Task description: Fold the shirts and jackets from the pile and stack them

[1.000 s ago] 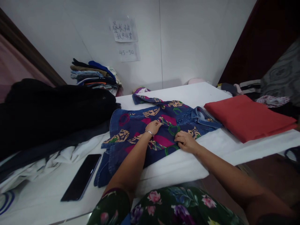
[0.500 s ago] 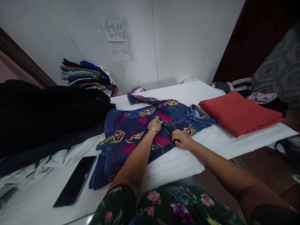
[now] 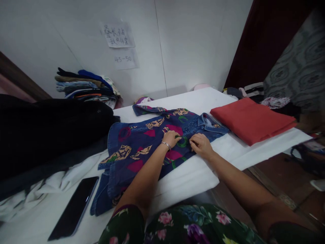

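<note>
A patterned denim jacket with magenta, green and tan shapes lies spread on the white table, its collar to the right and its hem to the left. One sleeve stretches out along the far side. My left hand, with a bracelet at the wrist, rests on the front of the jacket, thumb and fingers pinched at the cloth. Just to its right, my right hand has its fingers curled together against the jacket near the front edge. What lies between its fingertips is too small to make out.
A folded red cloth lies right of the collar. Dark clothes are heaped at left, with a phone in front. Folded garments are stacked by the wall, under paper signs. The white table ends close before me.
My right hand has shifted slightly up and away from the jacket's near edge. The left hand stays on the cloth with its fingers extended further to the right. The whole view has swung a little.
</note>
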Available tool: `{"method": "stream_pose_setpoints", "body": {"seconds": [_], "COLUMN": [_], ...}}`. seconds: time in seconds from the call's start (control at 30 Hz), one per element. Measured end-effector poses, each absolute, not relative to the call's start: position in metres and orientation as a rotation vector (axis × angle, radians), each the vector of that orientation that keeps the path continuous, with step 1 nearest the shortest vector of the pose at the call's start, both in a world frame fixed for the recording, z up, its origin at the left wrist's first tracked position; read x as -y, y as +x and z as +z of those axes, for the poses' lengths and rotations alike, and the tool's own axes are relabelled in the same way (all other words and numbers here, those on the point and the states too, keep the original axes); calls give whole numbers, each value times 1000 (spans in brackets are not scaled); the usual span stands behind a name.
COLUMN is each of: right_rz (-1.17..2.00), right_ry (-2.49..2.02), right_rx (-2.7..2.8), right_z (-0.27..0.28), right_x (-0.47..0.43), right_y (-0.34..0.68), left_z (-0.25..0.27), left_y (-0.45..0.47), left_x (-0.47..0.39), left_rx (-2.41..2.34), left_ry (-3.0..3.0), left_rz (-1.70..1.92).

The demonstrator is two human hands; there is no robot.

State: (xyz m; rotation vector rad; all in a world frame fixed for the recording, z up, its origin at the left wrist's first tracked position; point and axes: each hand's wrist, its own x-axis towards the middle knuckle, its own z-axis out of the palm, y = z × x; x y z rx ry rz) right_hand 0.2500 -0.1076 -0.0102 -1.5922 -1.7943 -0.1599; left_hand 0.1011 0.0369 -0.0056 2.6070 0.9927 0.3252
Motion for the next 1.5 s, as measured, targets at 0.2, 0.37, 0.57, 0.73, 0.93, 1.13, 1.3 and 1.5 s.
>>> {"method": "stream_pose_setpoints", "body": {"seconds": [0.2, 0.37, 0.57, 0.73, 0.93, 1.13, 1.3, 1.5], "right_rz": [-65, -27, -49, -63, -65, -12, 29, 22], "right_ry": [-1652, -1622, -1630, -1756, -1750, -1831, -1949, -1709], "right_rx": [2063, 2098, 1972, 1843, 1923, 1867, 1752, 1672], "right_z": [-13, -16, -13, -12, -16, -14, -16, -17], "right_x": [104, 102, 106, 106, 105, 106, 105, 108], "right_y": [248, 250, 253, 255, 254, 255, 260, 265], "left_z": [-6, -10, -8, 8, 4, -13, -7, 28], "left_y": [106, 111, 108, 120, 146, 148, 145, 82], "left_x": [-37, -34, -36, -40, -31, -32, -38, -67], "left_rx": [-1151, -1287, -1262, -1099, -1122, -1205, -1156, -1181], "left_ry": [2534, 2551, 2565, 2593, 2569, 2505, 2424, 2349], "left_rz": [445, 380, 321, 289, 191, 297, 348, 666]}}
